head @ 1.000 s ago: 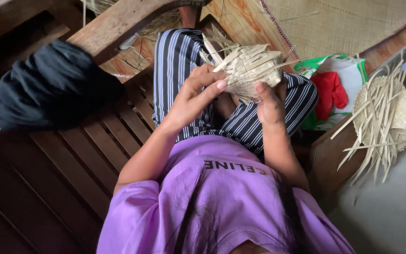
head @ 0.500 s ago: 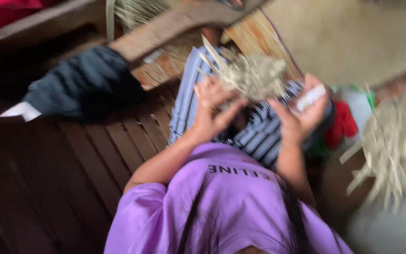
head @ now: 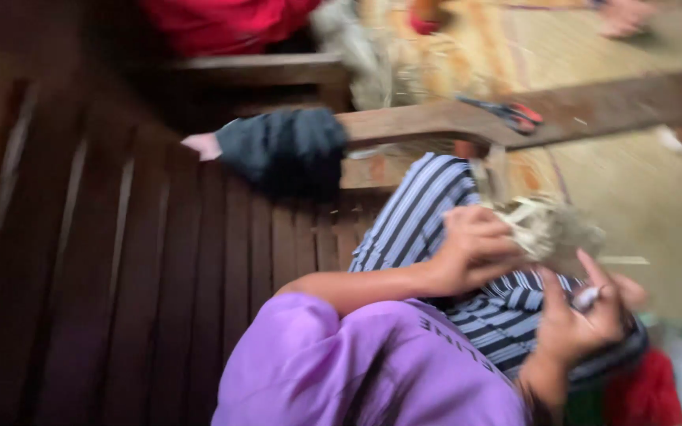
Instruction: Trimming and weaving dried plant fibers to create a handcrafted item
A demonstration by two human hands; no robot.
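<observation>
Roughly woven, pale straw-coloured bundle of flat palm strips [head: 550, 229], dry and fibrous, loose ends splaying outward; resting above lap on blue-and-white striped cloth trousers [head: 428, 221]. Blurred, so weave pattern unreadable. Long axis hard to fix: bundle reads as a rounded clump, stray strips pointing up and toward the floor mat. Left hand [head: 475, 248] curled over near side of bundle, fingers closed on the strips. Right hand [head: 582, 315] just beside bundle, below it, fingers half-open, pinching a small pale object; grip on it narrow. Soft purple cotton shirt [head: 372, 371] in foreground. Dark slatted wooden bench [head: 144, 260], smooth, glossy. Crumpled black fabric bundle [head: 286, 150] on bench against brown wooden rail [head: 436, 118].
</observation>
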